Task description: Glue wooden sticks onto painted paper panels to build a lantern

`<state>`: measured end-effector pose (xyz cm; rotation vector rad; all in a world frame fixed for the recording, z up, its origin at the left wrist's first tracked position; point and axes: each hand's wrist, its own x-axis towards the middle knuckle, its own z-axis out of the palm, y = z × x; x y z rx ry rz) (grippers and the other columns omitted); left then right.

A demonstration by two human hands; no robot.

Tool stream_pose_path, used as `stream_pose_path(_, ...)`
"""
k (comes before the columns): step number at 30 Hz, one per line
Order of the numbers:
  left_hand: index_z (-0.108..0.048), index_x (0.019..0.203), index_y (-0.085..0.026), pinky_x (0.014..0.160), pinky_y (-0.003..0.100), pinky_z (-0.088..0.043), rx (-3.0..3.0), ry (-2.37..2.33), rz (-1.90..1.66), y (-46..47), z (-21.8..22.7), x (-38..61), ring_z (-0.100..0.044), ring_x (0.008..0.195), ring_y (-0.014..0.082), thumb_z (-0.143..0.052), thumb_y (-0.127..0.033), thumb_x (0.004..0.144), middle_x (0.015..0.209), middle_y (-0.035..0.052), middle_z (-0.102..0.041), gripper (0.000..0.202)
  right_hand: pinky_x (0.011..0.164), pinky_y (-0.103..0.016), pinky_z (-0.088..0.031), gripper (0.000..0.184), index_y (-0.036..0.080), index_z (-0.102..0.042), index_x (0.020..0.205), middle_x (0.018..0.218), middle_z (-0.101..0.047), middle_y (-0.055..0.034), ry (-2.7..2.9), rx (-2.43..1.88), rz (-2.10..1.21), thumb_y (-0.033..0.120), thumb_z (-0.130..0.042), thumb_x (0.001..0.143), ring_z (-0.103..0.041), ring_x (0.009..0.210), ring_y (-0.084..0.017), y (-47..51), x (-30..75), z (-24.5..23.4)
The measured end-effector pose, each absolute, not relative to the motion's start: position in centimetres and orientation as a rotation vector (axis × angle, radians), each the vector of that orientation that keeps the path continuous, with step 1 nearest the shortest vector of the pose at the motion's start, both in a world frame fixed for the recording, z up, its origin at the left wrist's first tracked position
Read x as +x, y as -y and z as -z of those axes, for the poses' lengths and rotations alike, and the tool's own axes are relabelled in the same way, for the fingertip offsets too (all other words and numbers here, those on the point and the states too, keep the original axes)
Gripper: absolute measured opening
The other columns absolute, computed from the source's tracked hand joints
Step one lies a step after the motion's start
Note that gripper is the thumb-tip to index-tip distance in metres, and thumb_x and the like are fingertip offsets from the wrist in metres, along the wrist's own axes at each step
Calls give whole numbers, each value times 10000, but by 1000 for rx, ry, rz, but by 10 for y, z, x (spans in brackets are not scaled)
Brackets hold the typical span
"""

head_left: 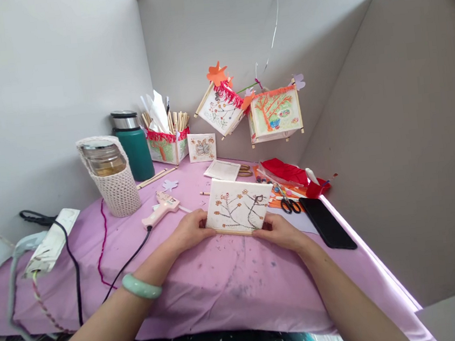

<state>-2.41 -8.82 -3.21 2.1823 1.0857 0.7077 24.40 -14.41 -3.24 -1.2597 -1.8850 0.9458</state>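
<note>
Between my two hands stands a white panel (237,206) drawn with branches and small orange flowers, tilted back, with a thin wooden stick (234,232) along its lower edge. My left hand (195,229) grips the lower left corner, fingers partly behind it. At the lower right corner my right hand (278,231) pinches the panel in the same way. To the left of the panel lies a pink hot glue gun (165,208) with its cord. A pair of black-handled scissors (290,204) rests to its right, and a blank white panel (222,170) lies behind it.
A phone (327,223) lies at the right edge. On the left stand a jar in a crocheted holder (116,190), a green bottle (135,153) and a power strip (51,240) with cords. Two decorated lanterns (276,114) hang at the back, near a stick-filled box (168,147).
</note>
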Motion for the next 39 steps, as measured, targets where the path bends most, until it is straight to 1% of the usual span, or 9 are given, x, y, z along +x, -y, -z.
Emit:
stream_pose_path(3,-666,804,-169,570,229,-344,2169,-1070,-724,88,32,-23,-450,629,120,-646,-310,665,773,-2,-537,200,844,-331,-468,366,191,-607,1102,1115,-640,-49,1892,-1191,-983,234,-627,740,-593,990,-217,146,242,29)
stream_pose_path(13,-628,818,-165,585,237,-360,2211,-1109,-726,89,34,-23,-492,663,135,-639,-258,662,775,0,-556,182,829,-359,-482,362,175,-624,1081,1071,-660,-63,1897,-1316,-966,273,-643,734,-606,956,-233,144,245,29)
stream_pose_path(18,-572,701,-164,569,238,-347,2285,-1164,-704,95,24,-25,-470,628,124,-618,-243,666,742,-7,-505,98,833,-372,-480,369,189,-626,1087,1067,-662,-63,1891,-1320,-979,262,-649,726,-607,955,-239,144,245,27)
stream_pose_path(23,-562,686,-169,631,248,-388,2330,-1141,-740,96,14,-25,-507,684,130,-568,-218,683,799,7,-522,49,868,-378,-461,388,197,-613,1095,1125,-640,-57,1839,-1261,-1032,291,-659,722,-589,998,-239,145,243,24)
stream_pose_path(27,-580,713,-162,668,249,-418,2266,-1187,-733,93,-7,-28,-547,727,132,-557,-198,662,889,26,-548,67,785,-371,-479,346,181,-642,990,957,-676,-55,1806,-1344,-1004,341,-688,686,-609,882,-235,144,250,22)
stream_pose_path(30,-602,697,-168,649,246,-418,2316,-1192,-661,88,-31,-31,-550,700,129,-572,-222,646,882,25,-567,80,719,-349,-484,303,168,-634,920,839,-669,-49,1758,-1392,-1038,347,-690,682,-615,770,-205,145,259,18)
stream_pose_path(34,-631,654,-188,586,253,-381,2523,-1202,-510,77,-69,-30,-532,639,142,-571,-236,636,768,17,-591,79,763,-362,-490,389,181,-592,1039,1006,-658,-80,1603,-1344,-1090,321,-690,689,-620,872,-221,149,270,11)
stream_pose_path(37,-621,577,-193,571,268,-350,2660,-1149,-460,69,-98,-23,-512,601,157,-584,-164,586,647,14,-571,47,840,-398,-482,536,209,-528,1179,1153,-617,-91,1506,-1263,-1071,306,-705,683,-586,1016,-255,153,272,3)
stream_pose_path(39,-585,506,-190,595,278,-345,2714,-1084,-459,66,-115,-15,-507,604,168,-585,-99,546,567,13,-526,99,859,-411,-480,581,216,-514,1208,1183,-605,-87,1508,-1242,-1060,291,-716,669,-576,1043,-264,155,271,-1)
